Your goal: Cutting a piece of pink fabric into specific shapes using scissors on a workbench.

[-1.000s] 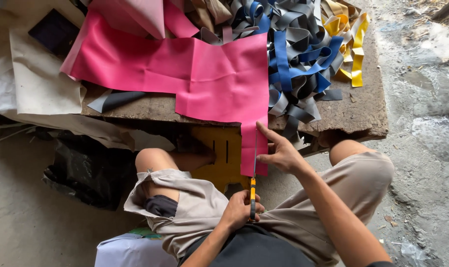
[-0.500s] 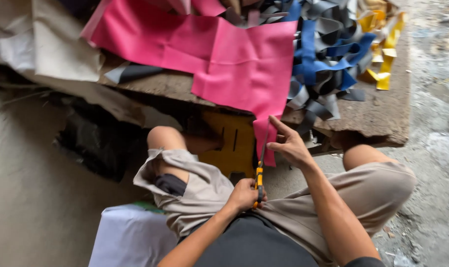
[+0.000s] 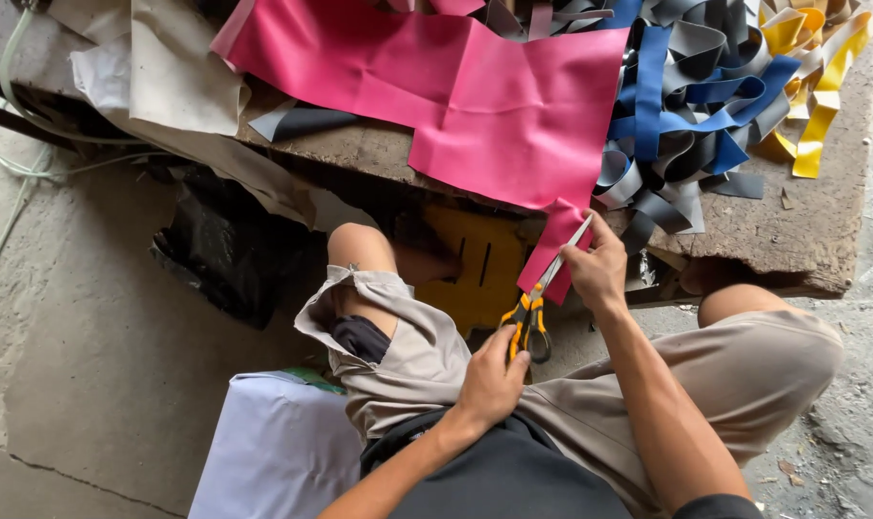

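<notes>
Left hand: your left hand (image 3: 491,380) is closed around the orange-and-black handles of the scissors (image 3: 537,303), the fingers curled tight through and over the loops.
Scissors: the blades point up and away from you, parted in a narrow V around the hanging edge of the pink sheet (image 3: 513,106).
Right hand: your right hand (image 3: 598,271) pinches the lower flap of that sheet just beside the blades, the fingers shut on the material (thumb side hidden behind it).
Pink sheet: most of it lies flat on the worn surface (image 3: 792,240), with one corner drooping over the front edge above your knees.
Strips: a tangle of blue and grey strips (image 3: 691,106) sits to the right of the sheet, touching it; yellow strips (image 3: 821,86) lie beyond them.
Left side: beige sheets (image 3: 167,77) drape off the surface.
Below: a pale box (image 3: 278,452) stands by your left leg.
</notes>
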